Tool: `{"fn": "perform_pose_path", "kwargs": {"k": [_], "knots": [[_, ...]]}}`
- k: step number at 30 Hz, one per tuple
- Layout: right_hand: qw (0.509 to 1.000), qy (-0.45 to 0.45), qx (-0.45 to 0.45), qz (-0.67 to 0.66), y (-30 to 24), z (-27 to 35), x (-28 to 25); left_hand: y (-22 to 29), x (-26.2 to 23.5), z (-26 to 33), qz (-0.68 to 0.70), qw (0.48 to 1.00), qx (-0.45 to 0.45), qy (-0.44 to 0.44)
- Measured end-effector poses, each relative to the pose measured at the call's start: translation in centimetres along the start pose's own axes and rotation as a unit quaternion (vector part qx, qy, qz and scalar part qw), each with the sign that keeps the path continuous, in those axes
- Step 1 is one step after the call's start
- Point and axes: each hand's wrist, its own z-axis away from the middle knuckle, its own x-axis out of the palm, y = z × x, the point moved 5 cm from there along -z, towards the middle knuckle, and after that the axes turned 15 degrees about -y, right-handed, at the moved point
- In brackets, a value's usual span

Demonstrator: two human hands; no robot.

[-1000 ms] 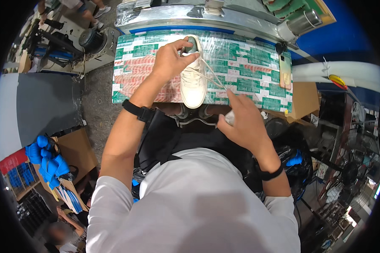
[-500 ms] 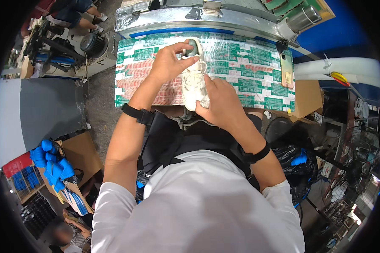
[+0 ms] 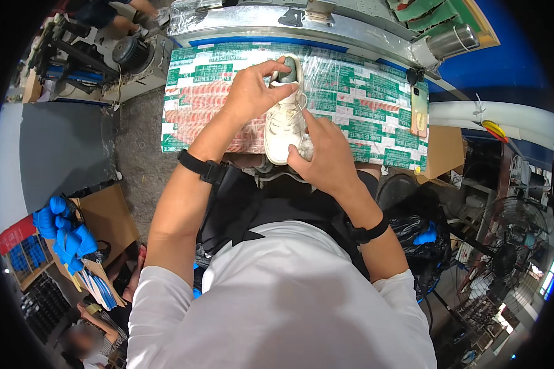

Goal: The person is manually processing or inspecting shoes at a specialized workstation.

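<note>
A cream lace-up sneaker [image 3: 282, 136] lies on the tape-covered work surface [image 3: 363, 117], its toe toward me and its heel at the far side. My left hand [image 3: 250, 93] grips the sneaker at its ankle opening, with the thumb on the tongue and the fingertips by the grey-green lining. Along the sneaker's right side, near the toe, my right hand [image 3: 329, 154] holds on, thumb close to the front and index finger stretched up by the laces. A loose lace loop stands out on the right. The sneaker's sole is hidden.
A phone [image 3: 418, 111] lies at the surface's right end. Behind runs a metal machine rail [image 3: 246, 21] with a steel cylinder [image 3: 452, 42]. Blue strap bundles [image 3: 74, 243] sit at left, and a floor fan [image 3: 505, 258] stands at right. A person [image 3: 95, 338] is at lower left.
My view has shifted slightly. Both hands keep their hold on the sneaker, which lies in nearly the same place on the surface.
</note>
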Motion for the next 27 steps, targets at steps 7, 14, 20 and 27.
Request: {"fn": "perform_pose_path", "kwargs": {"k": [7, 14, 20, 27], "knots": [[1.000, 0.007, -0.026, -0.004, 0.2, -0.3, -0.1, 0.3, 0.0, -0.1, -0.008, 1.000, -0.012, -0.004], [0.996, -0.011, -0.066, 0.052, 0.5, -0.5, 0.0, 0.3, -0.1, 0.1, -0.023, 1.000, -0.003, -0.004], [0.991, -0.011, -0.095, 0.090, 0.3, -0.6, -0.4, 0.5, 0.1, 0.3, -0.026, 1.000, -0.011, 0.000], [0.978, -0.045, -0.079, 0.189, -0.5, -0.6, -1.0, 1.2, 0.0, 0.2, -0.051, 0.998, -0.021, -0.009]]}}
